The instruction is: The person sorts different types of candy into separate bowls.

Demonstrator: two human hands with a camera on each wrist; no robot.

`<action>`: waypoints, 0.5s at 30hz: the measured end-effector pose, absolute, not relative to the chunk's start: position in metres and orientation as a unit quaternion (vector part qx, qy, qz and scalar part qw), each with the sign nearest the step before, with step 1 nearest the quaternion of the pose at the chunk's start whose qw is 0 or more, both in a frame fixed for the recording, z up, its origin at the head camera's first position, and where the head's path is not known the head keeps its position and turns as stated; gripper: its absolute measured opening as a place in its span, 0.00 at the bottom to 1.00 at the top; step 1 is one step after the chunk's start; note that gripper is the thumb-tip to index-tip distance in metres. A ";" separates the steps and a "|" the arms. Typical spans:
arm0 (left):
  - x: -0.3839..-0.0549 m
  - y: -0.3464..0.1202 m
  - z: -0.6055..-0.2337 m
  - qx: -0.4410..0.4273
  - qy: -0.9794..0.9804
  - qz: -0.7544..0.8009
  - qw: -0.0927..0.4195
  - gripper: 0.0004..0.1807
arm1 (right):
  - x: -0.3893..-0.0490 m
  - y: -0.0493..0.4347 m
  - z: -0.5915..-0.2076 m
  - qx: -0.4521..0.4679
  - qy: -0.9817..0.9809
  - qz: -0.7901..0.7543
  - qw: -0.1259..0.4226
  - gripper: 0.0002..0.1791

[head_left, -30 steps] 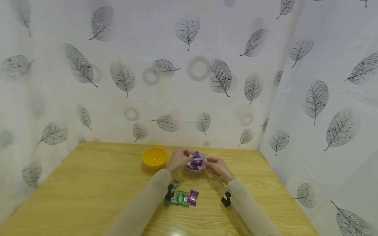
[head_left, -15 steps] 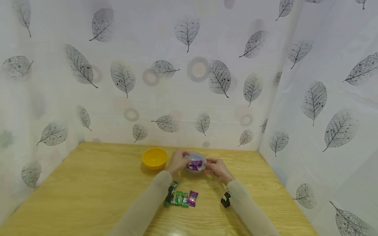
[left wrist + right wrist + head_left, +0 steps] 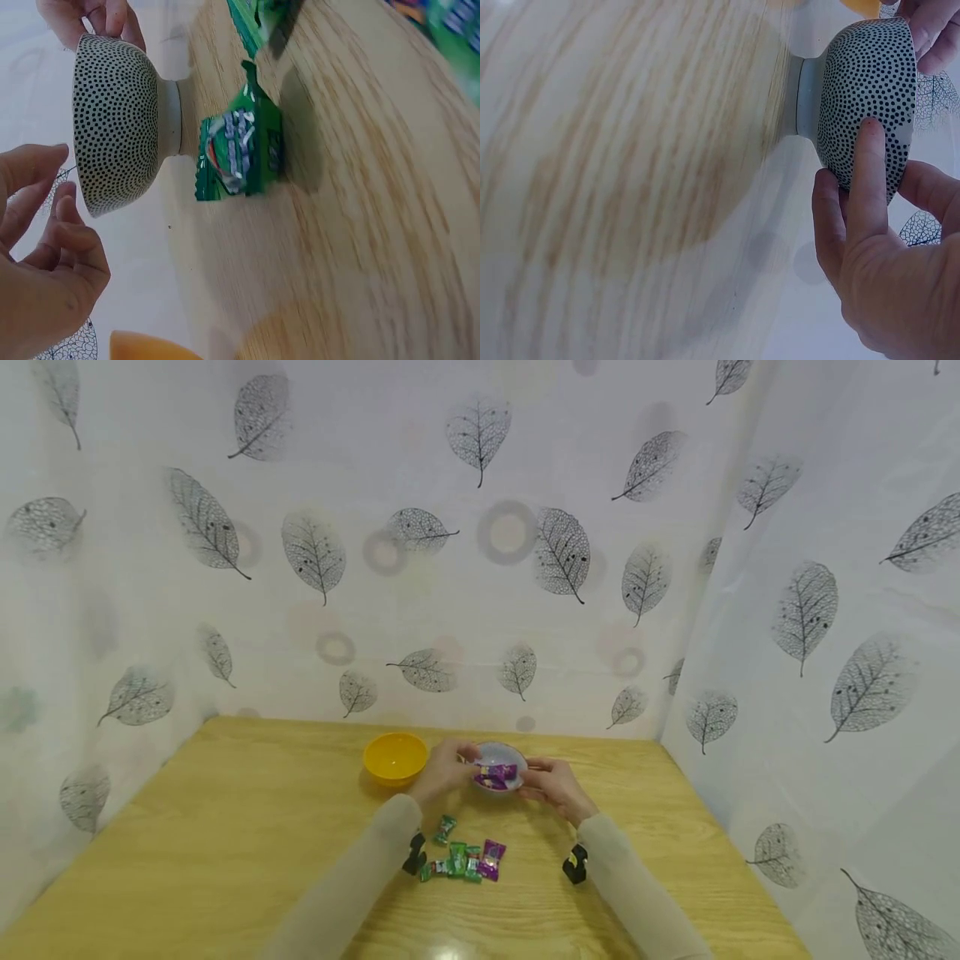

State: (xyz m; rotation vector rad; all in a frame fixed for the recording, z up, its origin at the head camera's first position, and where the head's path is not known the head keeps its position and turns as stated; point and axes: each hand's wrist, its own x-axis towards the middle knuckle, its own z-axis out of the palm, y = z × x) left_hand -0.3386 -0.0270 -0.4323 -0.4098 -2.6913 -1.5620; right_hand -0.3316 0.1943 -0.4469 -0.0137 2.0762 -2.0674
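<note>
A small bowl with black dots on white (image 3: pixel 116 124) stands upright on the table, with several purple wrapped candies (image 3: pixel 495 775) in it. My right hand (image 3: pixel 553 789) grips the bowl's right side, fingers against the outer wall and thumb at the rim, as the right wrist view shows. At the opposite side is my left hand (image 3: pixel 441 772), its fingers loosely bent close to the rim with nothing visible between them. Nearer me lie several green wrapped candies (image 3: pixel 457 858) and one purple candy (image 3: pixel 492 860).
A yellow bowl (image 3: pixel 395 762) stands left of the dotted bowl, close to my left hand. The wooden table (image 3: pixel 247 827) ends at a leaf-patterned curtain (image 3: pixel 480 568) behind and at the sides. Black wrist cameras sit on both forearms.
Purple candy that was at my left fingers above the bowl now lies in it. My left hand has drawn slightly left, uncovering more green candy. The right hand has kept its grip.
</note>
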 end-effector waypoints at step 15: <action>-0.334 -0.044 -0.440 -0.304 -0.824 -0.475 -0.053 0.07 | -0.333 0.194 -0.448 -0.004 0.704 -0.703 0.101 0.24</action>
